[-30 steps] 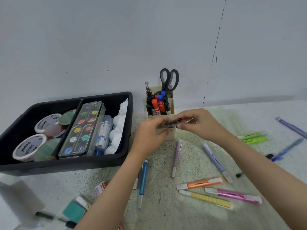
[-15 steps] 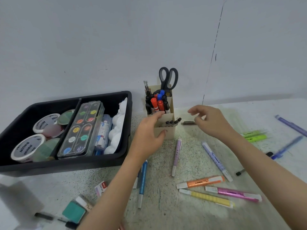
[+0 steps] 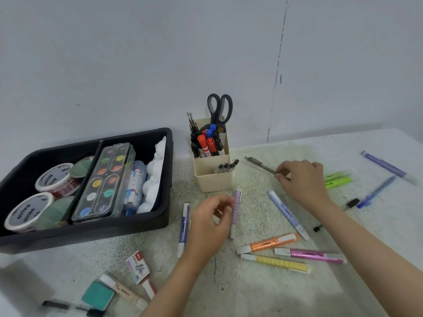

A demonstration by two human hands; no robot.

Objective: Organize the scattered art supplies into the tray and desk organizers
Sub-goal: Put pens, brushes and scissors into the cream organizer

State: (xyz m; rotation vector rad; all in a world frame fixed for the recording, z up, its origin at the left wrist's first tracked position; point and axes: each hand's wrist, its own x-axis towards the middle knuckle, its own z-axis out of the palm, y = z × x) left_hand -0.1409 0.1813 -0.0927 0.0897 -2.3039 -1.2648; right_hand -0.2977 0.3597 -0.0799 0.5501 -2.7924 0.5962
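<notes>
A cream desk organizer (image 3: 212, 180) stands mid-table with markers, brushes and scissors (image 3: 219, 108) in the back and several thin black pens (image 3: 226, 167) leaning in its front compartment. Right of it a grey pen (image 3: 259, 165) lies on the table, and my right hand (image 3: 302, 181) pinches its near end. My left hand (image 3: 210, 223) hovers low in front of the organizer, fingers loosely curled and holding nothing, just left of a lilac highlighter (image 3: 236, 211). The black tray (image 3: 163, 221) at the left holds tape rolls, a watercolour set and a white palette.
Highlighters lie loose: purple (image 3: 183, 227), pale blue (image 3: 288, 215), orange (image 3: 267, 243), pink (image 3: 311, 255), yellow (image 3: 277, 263), green (image 3: 337, 179). Blue and lilac pens lie far right. A staples box (image 3: 138, 266), teal eraser (image 3: 98, 295) and beige highlighter sit near the front edge.
The bundle of black pens left both hands and now stands in the organizer's front compartment. My left hand drew back toward me; my right hand moved right and pinched the grey pen.
</notes>
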